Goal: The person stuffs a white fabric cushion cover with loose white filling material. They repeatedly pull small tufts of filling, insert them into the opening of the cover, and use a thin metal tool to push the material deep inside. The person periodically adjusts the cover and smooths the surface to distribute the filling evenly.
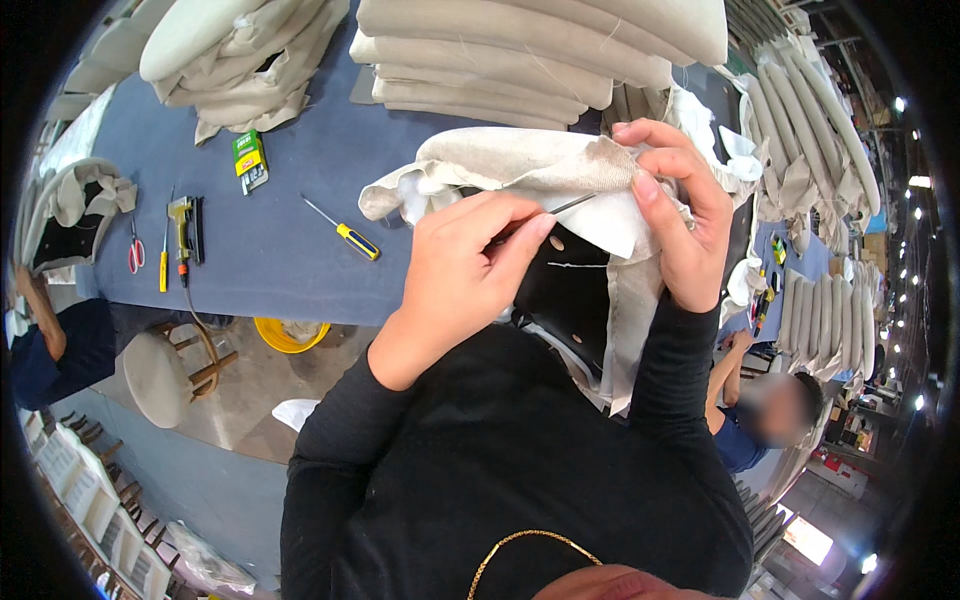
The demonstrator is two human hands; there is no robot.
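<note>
Work piece: beige woven fabric cover with white padding, wrapped over a black rigid panel; held up in front of the person's chest, above the near edge of the blue tabletop.
Tool: thin metal pointed tool, its tip at the fabric fold; handle hidden in the fist.
Left hand: fingers curled shut round the thin tool, thumb and forefinger pinching its shaft.
Right hand: closed in a pinch on the fabric's folded edge, fingertips pressing the cloth down over the panel.
Sleeves: black, long, on both forearms.
Tabletop, middle: yellow-and-blue-handled screwdriver, lying loose, well apart from the hands.
Tabletop, left part: black-and-yellow staple gun with a hose running off the near edge; yellow-handled tool just beside it; red-handled scissors further left; green-and-yellow small box towards the far side.
Tabletop, far edge: stacks of beige upholstered cushions, several high.
Tabletop, left end: beige-covered curved seat piece.
Floor below near edge: round padded stool on wooden legs; yellow bucket.
Others: one person at the left edge, another seated at lower right.
</note>
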